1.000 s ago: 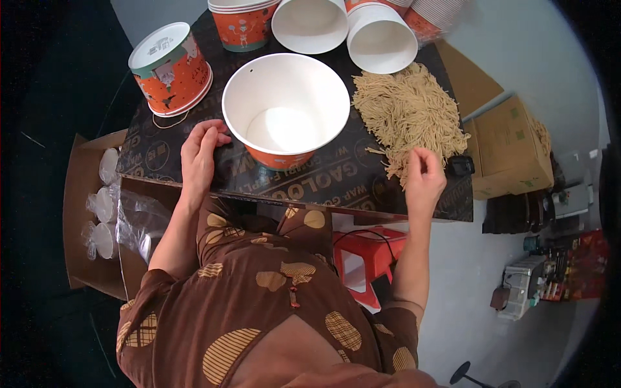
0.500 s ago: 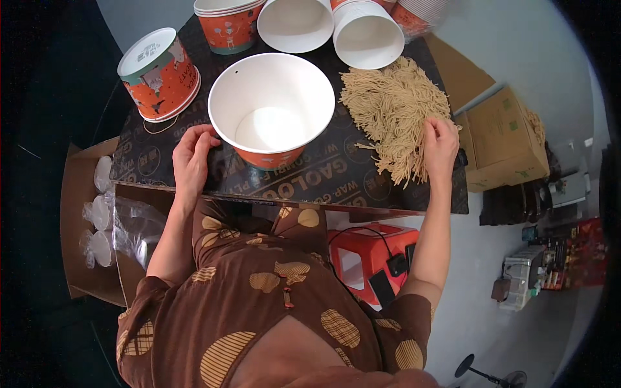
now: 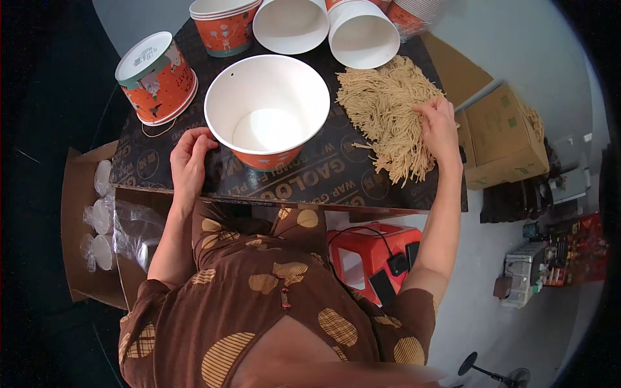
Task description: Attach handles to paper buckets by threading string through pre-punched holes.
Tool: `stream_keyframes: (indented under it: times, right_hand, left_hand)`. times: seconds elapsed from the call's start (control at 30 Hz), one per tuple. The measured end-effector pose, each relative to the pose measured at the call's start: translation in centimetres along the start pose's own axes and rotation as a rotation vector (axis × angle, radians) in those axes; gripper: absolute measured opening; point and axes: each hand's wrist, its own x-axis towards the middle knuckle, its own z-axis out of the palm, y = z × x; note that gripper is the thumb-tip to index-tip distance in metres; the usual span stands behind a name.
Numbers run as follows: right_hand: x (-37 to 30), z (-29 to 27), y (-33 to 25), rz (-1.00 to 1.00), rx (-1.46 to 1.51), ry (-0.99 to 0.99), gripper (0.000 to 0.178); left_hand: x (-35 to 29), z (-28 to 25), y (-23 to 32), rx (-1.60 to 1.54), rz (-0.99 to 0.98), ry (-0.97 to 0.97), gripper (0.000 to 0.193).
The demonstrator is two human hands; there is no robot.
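Note:
A white-lined paper bucket [image 3: 266,97] with an orange printed outside stands upright near the middle of the dark printed table. My left hand [image 3: 189,165] is beside its lower left wall, fingers curled in with the thumb close to them; whatever they may hold is too small to see. On the right lies a loose heap of beige cords [image 3: 388,110]. My right hand [image 3: 442,132] is at the heap's right side, thumb and fingers pinching at the cords. An upside-down orange bucket [image 3: 155,84] stands at the left, a thin cord handle hanging from its rim.
Stacked buckets [image 3: 225,32] stand at the back, with more white-lined buckets [image 3: 363,35] lying toward me. Cardboard boxes are at the left [image 3: 74,213] and right [image 3: 508,139]. Below the table edge is a red stool [image 3: 369,242] with a phone and cable on it.
My right hand has moved up and slightly left along the heap, its fingers now onto the cords. My left hand has stayed almost where it was, beside the bucket.

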Motion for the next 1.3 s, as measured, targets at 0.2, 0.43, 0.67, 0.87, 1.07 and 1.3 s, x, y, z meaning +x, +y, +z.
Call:
stream_keyframes:
  times: [0.2, 0.43, 0.67, 0.87, 1.07, 1.3]
  right_hand:
    - [0.3, 0.1, -0.1, -0.076, -0.054, -0.062, 0.010]
    - [-1.3, 0.5, -4.8, -0.215, 0.064, 0.083, 0.005]
    - [-6.1, 2.4, -13.6, -0.396, 0.240, -0.003, 0.005]
    - [-8.2, 2.0, -16.8, -0.340, 0.271, 0.094, 0.014]
    - [-10.3, 2.4, -19.1, -0.419, 0.462, 0.156, 0.020]
    - [-10.3, 1.8, -20.0, -0.244, 0.561, 0.215, 0.023]
  left_hand:
    - [0.2, 0.0, -0.5, -0.030, 0.015, -0.012, 0.020]
    - [0.1, 0.0, -0.9, -0.044, 0.007, -0.011, 0.017]
    - [-1.2, 0.0, -0.4, -0.072, 0.077, 0.059, 0.015]
    - [-6.1, 2.2, 3.7, 0.112, 0.460, -0.147, 0.016]
    - [-6.6, 4.9, 5.3, 0.075, 0.458, -0.504, 0.012]
    - [-7.7, 7.6, 6.5, -0.459, -0.347, -0.829, 0.049]
